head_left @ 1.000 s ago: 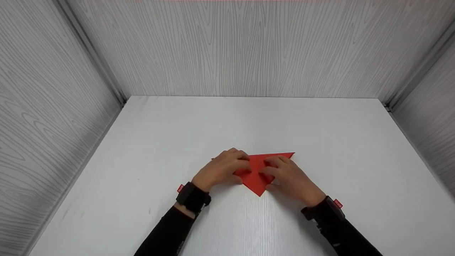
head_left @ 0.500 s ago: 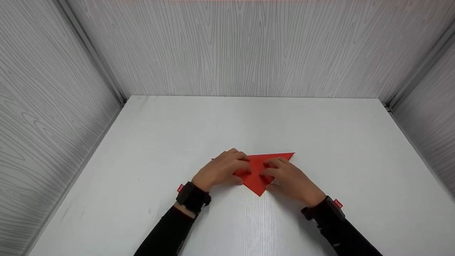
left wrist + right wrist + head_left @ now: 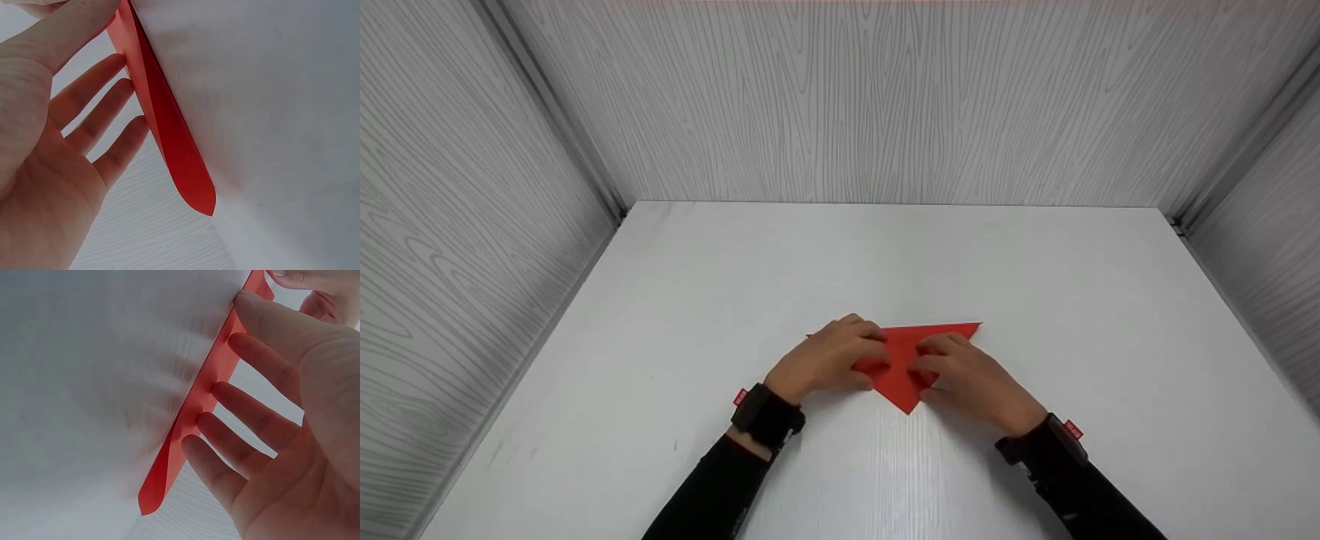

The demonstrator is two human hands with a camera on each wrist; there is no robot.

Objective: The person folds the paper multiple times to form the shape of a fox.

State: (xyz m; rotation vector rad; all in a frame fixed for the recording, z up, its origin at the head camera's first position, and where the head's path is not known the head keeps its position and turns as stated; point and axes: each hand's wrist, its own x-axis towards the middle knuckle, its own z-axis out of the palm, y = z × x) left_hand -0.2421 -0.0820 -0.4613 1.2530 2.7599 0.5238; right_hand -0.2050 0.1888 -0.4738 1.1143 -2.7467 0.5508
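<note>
A folded sheet of red paper (image 3: 901,388) lies on the white table, roughly a triangle with one point toward the person. My left hand (image 3: 832,356) covers its left part, fingertips touching the paper and thumb at the lower left edge. On the other side my right hand (image 3: 971,379) presses its fingertips on the paper, the thumb by the lower right edge. The left wrist view shows the layers of the paper (image 3: 188,174) gaping at the outer corner. In the right wrist view the paper (image 3: 153,492) curls up at its end, beside nearly straight fingers (image 3: 256,413).
The white table (image 3: 720,285) spreads around the paper on all sides. Grey wood-grain panels stand behind it (image 3: 840,105), at the left (image 3: 457,247) and at the right (image 3: 1260,225). Both wrists wear black bands (image 3: 769,416) below dark sleeves.
</note>
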